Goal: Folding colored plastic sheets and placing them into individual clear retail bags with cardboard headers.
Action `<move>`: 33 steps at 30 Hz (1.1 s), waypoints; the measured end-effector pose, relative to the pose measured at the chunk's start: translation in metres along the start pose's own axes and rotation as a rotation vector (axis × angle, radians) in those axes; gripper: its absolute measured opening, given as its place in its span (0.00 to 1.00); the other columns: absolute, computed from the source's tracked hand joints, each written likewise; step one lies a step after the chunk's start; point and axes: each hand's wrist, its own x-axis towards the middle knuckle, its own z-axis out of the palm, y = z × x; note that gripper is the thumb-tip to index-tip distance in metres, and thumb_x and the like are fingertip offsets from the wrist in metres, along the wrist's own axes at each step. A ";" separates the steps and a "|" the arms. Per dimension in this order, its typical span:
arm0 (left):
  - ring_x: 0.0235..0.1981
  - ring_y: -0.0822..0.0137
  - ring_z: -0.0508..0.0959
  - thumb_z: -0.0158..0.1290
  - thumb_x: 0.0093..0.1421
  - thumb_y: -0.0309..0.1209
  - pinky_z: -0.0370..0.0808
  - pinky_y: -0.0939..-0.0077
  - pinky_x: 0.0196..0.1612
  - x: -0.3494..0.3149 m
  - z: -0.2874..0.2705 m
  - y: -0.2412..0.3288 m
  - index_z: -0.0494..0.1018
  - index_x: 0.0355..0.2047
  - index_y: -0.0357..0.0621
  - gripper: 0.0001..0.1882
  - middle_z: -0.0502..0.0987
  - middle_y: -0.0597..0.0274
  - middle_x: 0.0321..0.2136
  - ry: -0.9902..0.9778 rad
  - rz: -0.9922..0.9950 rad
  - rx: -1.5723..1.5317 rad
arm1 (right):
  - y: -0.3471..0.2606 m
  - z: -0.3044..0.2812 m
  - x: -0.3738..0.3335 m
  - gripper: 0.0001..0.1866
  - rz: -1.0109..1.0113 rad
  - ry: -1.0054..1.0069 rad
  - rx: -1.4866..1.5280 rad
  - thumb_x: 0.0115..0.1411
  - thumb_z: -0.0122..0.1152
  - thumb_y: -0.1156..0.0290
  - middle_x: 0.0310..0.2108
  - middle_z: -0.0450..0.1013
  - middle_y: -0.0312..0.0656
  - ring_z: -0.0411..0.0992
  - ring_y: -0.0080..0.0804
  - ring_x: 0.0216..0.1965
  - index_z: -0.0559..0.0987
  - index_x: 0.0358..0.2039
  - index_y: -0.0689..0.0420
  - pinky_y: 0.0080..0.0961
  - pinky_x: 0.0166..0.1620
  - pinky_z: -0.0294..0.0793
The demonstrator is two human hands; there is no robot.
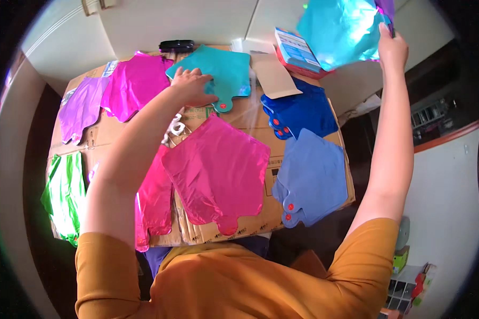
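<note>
My left hand point(193, 87) lies on a flat teal foil balloon point(230, 69) near the far edge of a cardboard sheet, its fingers loosely spread. This balloon's short neck, marked with a red dot, points toward me. Raised at the upper right, my right hand point(393, 50) grips the edge of a shiny turquoise foil balloon point(340, 32), with purple foil showing behind it. Closest below my left hand is a pink foil balloon point(221, 165). How many layers the right hand holds is hidden.
The cardboard point(245, 125) also bears dark blue point(306, 117), periwinkle point(319, 175), magenta point(135, 85), lilac point(82, 106), green point(66, 194) and hot pink balloons point(155, 199). A brown card point(274, 74), a red-and-blue package point(299, 53) and a black object point(176, 45) lie along the far side, by white cabinets point(175, 18).
</note>
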 end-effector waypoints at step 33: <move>0.32 0.55 0.78 0.55 0.50 0.27 0.75 0.66 0.38 0.042 0.019 0.132 0.79 0.30 0.41 0.07 0.78 0.56 0.28 0.047 0.696 -0.633 | 0.013 0.006 -0.242 0.08 0.019 -0.379 0.146 0.51 0.62 0.67 0.24 0.75 0.53 0.74 0.55 0.30 0.77 0.30 0.56 0.46 0.33 0.72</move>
